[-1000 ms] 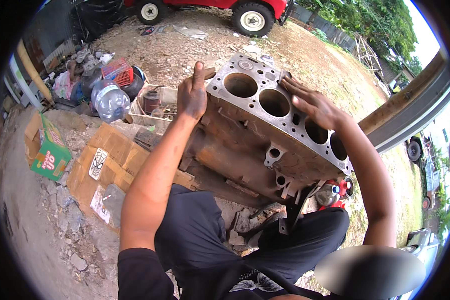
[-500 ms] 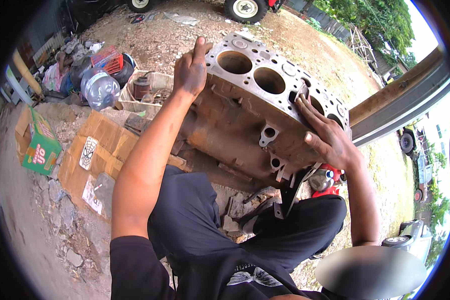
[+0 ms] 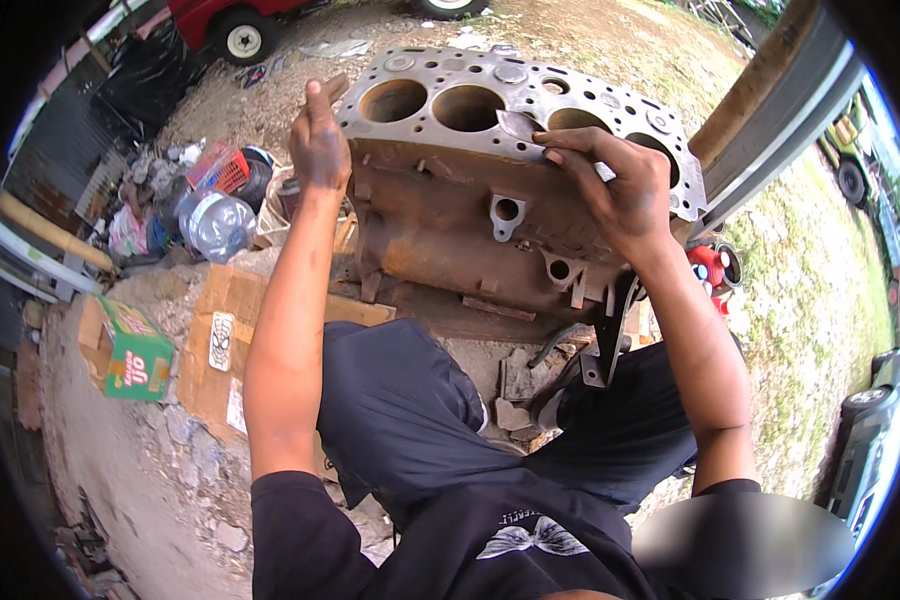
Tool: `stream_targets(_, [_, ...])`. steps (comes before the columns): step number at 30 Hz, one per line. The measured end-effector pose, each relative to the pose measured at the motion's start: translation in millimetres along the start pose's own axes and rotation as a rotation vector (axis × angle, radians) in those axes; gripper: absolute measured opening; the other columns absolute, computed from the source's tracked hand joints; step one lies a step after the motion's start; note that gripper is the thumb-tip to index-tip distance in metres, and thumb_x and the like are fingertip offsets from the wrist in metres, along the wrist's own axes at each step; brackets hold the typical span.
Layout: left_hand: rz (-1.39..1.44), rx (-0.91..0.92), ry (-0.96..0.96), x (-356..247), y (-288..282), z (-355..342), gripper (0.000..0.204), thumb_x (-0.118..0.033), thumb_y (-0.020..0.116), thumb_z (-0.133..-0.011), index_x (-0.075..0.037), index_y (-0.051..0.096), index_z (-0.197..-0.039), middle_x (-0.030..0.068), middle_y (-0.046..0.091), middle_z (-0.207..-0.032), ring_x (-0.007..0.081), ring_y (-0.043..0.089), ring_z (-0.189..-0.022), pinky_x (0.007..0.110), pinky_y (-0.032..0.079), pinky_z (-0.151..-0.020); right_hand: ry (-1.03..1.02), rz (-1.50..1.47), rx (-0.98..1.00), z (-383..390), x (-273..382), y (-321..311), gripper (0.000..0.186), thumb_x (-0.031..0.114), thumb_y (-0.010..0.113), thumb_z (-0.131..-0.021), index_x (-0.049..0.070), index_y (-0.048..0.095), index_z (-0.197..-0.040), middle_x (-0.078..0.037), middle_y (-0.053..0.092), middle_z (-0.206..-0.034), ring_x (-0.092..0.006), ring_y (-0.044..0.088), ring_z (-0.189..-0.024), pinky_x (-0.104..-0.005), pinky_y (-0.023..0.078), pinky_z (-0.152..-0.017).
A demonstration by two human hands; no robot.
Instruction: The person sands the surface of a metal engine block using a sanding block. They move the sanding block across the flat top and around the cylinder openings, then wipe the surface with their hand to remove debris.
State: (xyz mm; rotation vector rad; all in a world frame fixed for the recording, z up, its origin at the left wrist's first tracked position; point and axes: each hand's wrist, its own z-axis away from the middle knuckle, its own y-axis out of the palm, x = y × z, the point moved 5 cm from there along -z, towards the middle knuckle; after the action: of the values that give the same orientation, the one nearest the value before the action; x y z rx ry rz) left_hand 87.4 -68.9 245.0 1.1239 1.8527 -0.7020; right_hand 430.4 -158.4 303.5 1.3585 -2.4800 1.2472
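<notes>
Toward the engine block's (image 3: 420, 205) right edge, the right hand (image 3: 625, 185) partly hides 2 cylinder bores (image 3: 578, 119) and covers 1 end of a thin grey piece (image 3: 515, 124). By its left edge, the left hand's (image 3: 320, 150) palm is hidden. The picture's top crops a red vehicle (image 3: 208, 22).

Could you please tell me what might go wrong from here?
The thin grey piece pinched in the right hand might slip into the open cylinder bore beside it. The right hand, close over the engine block, could also scrape its fingers on a bore's rim.
</notes>
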Motion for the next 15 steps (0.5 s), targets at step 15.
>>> stream_targets(15, [-0.092, 0.572, -0.285, -71, 70, 188, 0.066, -0.037, 0.078, -0.103, 0.005, 0.06, -0.151, 0.0269, 0.072, -0.138, 0.0336, 0.071, -0.129, 0.042, 0.057, -0.107, 0.562, -0.631, -0.011, 109, 0, 58, 0.018, 0.015, 0.082, -0.099, 0.003, 0.083, -0.112, -0.017, 0.083, -0.101, -0.0227, 0.082, -0.086, -0.0341, 0.062, -0.078])
